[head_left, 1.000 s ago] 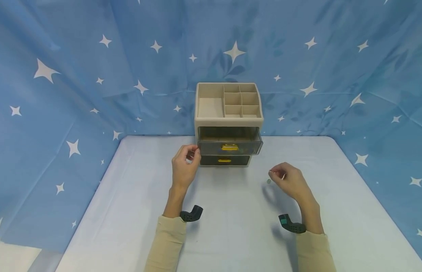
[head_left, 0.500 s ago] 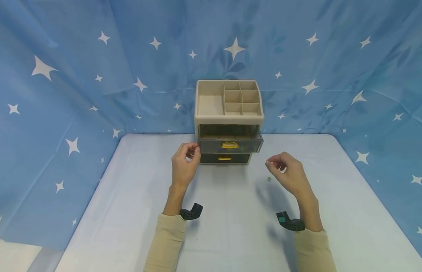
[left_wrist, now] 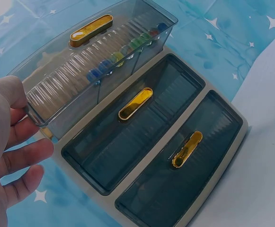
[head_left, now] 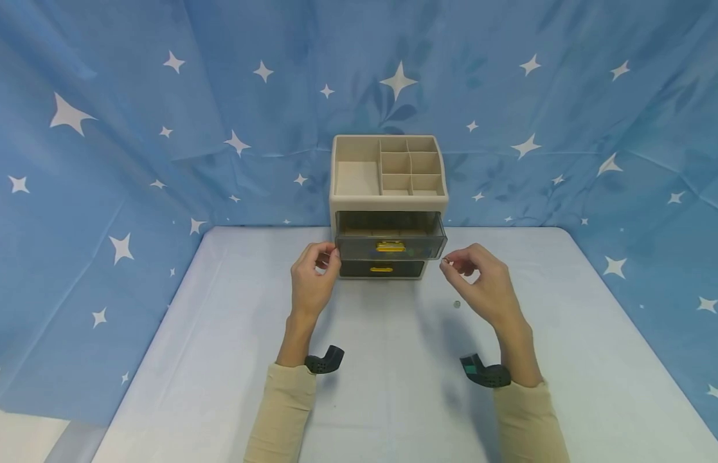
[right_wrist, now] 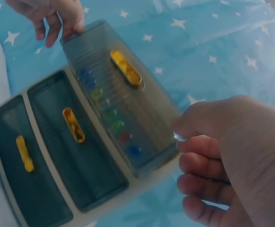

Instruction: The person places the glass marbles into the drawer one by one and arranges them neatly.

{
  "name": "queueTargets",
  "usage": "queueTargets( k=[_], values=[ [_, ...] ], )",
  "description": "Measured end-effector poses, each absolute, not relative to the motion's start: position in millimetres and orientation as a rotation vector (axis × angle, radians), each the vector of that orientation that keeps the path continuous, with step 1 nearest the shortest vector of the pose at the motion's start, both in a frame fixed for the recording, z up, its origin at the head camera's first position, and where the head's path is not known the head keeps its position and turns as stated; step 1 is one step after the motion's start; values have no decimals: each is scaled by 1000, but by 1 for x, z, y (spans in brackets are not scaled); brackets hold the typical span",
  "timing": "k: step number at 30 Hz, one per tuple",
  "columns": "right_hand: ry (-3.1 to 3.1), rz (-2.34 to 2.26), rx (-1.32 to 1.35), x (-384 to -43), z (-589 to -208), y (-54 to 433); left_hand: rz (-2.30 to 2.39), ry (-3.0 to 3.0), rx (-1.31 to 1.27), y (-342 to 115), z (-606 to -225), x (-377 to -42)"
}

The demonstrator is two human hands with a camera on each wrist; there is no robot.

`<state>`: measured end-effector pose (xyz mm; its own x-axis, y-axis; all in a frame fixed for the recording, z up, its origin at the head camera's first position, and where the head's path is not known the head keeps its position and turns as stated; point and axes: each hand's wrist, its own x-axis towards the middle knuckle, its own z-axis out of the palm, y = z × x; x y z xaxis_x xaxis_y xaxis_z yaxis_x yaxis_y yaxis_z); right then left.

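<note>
The top drawer of a beige desktop organizer is pulled out; it is smoky and see-through with a gold handle. In the left wrist view, several coloured glass marbles lie in a row inside it. My left hand pinches the drawer's left front corner, its other fingers loosely bent. Beside the right front corner, my right hand pinches a small clear marble between thumb and forefinger, mostly hidden by the fingers. One more marble lies on the white table below this hand.
Lower drawers are closed, each with a gold handle. The organizer's top has a large compartment and several small ones. A blue star-printed cloth hangs behind the white table.
My right hand has moved up and left from near the loose marble to the drawer's right front corner. The left hand keeps its place on the drawer, and the view has tilted slightly.
</note>
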<state>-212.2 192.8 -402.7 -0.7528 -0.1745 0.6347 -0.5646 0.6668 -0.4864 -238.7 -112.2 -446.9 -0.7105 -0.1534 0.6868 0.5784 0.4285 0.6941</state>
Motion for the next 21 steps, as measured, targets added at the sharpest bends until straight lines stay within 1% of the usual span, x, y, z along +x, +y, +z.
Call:
queueTargets(
  k=[21],
  values=[
    [-2204,953,780,-224,-377,159,-1330,-1987,-360,-112,-446,-238]
  ],
)
